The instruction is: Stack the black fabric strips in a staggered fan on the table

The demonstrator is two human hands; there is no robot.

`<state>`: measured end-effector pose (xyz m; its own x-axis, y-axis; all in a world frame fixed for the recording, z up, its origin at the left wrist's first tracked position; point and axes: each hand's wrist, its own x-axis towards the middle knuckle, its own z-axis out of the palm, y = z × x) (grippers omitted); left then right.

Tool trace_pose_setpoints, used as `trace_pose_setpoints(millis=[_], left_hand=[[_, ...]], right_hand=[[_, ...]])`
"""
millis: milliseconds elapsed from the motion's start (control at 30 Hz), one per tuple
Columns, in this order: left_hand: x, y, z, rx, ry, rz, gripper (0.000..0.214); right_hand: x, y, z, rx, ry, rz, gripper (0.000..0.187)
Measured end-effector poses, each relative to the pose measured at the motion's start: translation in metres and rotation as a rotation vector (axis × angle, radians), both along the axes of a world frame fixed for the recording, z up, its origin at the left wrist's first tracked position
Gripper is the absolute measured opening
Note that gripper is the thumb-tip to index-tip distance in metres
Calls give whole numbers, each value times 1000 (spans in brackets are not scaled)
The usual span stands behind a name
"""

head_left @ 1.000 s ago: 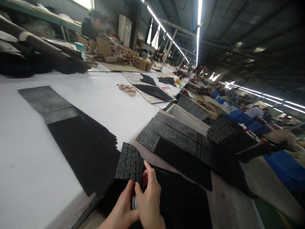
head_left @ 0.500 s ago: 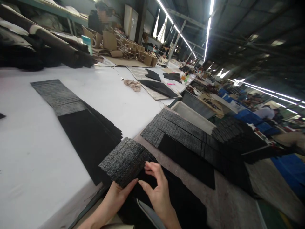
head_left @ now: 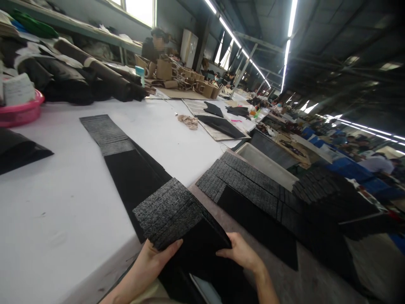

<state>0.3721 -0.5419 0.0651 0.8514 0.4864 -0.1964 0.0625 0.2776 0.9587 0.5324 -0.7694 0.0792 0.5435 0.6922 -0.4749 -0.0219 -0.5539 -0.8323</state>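
A stack of black fabric pieces (head_left: 171, 211) with a speckled grey upper face is held above the table edge. My left hand (head_left: 161, 261) grips its near left edge, thumb on top and the other fingers hidden beneath. My right hand (head_left: 242, 252) pinches its right edge between thumb and fingers. Beyond it, a fanned row of black pieces (head_left: 136, 177) lies on the white table, grey at the far end. To the right, more speckled black pieces (head_left: 243, 179) lie overlapped on a brownish surface.
A pale bin (head_left: 265, 164) stands behind the right-hand pieces. Dark rolls (head_left: 104, 78) and a pink basin (head_left: 25, 110) sit at the far left. Brown bags (head_left: 164, 69) stand at the back near a seated person (head_left: 155, 44). A crumpled beige cloth (head_left: 187, 121) lies mid-table.
My right hand has moved from the stack's middle to its right edge, and the stack lies flatter. My left hand keeps its grip. The view has shifted left, showing the pink basin.
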Motion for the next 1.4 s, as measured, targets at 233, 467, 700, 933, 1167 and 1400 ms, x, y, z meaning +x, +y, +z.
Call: trace_pose_setpoints(millis=[233, 467, 700, 933, 1167, 1400], left_hand=[[-15, 34, 24, -92, -56, 42, 40], [-55, 94, 37, -122, -223, 342, 53], [-143, 148, 87, 37, -327, 596, 62], [-214, 217, 64, 94, -122, 636, 62], [-222, 237, -36, 72, 110, 713, 47], [-211, 257, -43, 135, 137, 712, 47]], right_hand=[[-23, 33, 50, 180, -66, 38, 26], [-46, 105, 94, 166, -248, 304, 21], [-113, 200, 89, 393, 15, 520, 35], [-188, 277, 27, 390, 522, 540, 42], [-201, 242, -63, 198, 488, 508, 45], [-210, 246, -48, 294, 543, 466, 52]])
